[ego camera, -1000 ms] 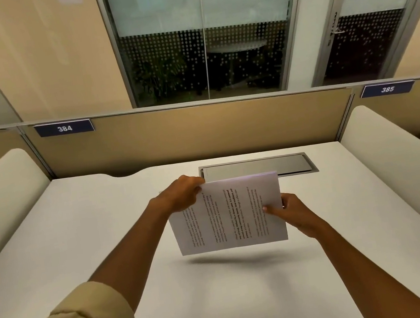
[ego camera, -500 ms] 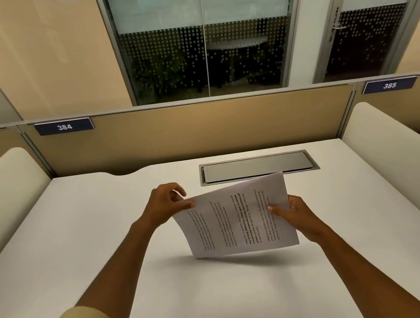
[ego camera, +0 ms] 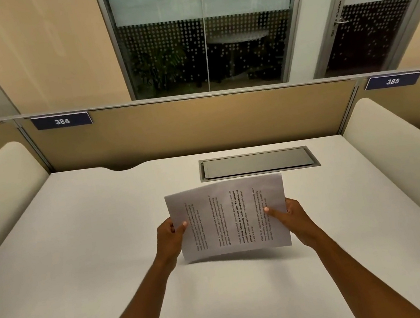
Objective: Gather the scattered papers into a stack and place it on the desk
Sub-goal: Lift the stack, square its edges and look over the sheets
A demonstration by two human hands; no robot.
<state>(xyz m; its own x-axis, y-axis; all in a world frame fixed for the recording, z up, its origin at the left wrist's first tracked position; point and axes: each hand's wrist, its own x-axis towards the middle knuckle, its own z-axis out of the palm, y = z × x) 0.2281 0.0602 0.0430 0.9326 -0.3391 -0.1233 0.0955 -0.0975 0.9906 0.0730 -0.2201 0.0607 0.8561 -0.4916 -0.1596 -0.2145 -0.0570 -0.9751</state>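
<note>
Pale counter (ego camera: 82, 261) fronts a partition. Above it, near the hatch (ego camera: 259, 162), both hands pinch the papers (ego camera: 229, 217): left hand (ego camera: 170, 238) and right hand (ego camera: 291, 217) at opposite short edges, long axis spanning between, equally near.

Two hands hold a stack of papers (ego camera: 229, 219) over a white desk (ego camera: 80, 248). The left hand (ego camera: 170, 238) grips the left edge, thumb on top. The right hand (ego camera: 289, 217) grips the right edge, thumb on top too. The printed words run sideways on the top page. The bottom edge of the papers is near the desk; I cannot tell if it touches. Behind the papers is a grey lid (ego camera: 257, 162) set in the desk. A tan wall (ego camera: 198, 125) stands at the back, with a sign reading 384 (ego camera: 62, 121).
</note>
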